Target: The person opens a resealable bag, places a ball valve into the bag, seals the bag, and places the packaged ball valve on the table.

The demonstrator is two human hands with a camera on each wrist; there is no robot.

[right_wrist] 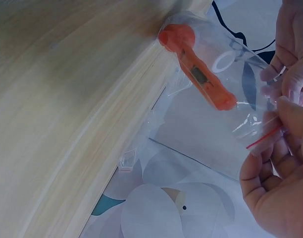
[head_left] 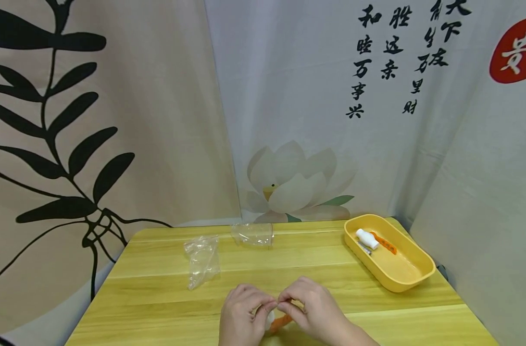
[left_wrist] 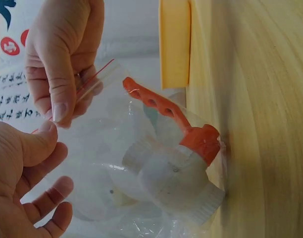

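Between my hands hangs a transparent zip bag [right_wrist: 251,130] with a red strip along its top edge. Inside it sits a white plastic valve [left_wrist: 174,181] with ribbed ends and an orange lever handle [left_wrist: 156,101]. My left hand [head_left: 245,312] pinches the bag's top edge between thumb and index finger, its other fingers loosely bent in the left wrist view. Right beside it, my right hand [head_left: 312,307] pinches the same edge, thumb tips nearly meeting. The bag's lower end is down close to the tabletop. In the head view the hands hide most of the bag.
At the right of the wooden table [head_left: 159,307] stands a yellow tray [head_left: 412,274] holding a white piece [head_left: 367,239], an orange handle [head_left: 384,243] and a small metal part. Two transparent plastic pieces, a crumpled bag [head_left: 203,262] and a curved wrapper [head_left: 252,235], lie toward the back.
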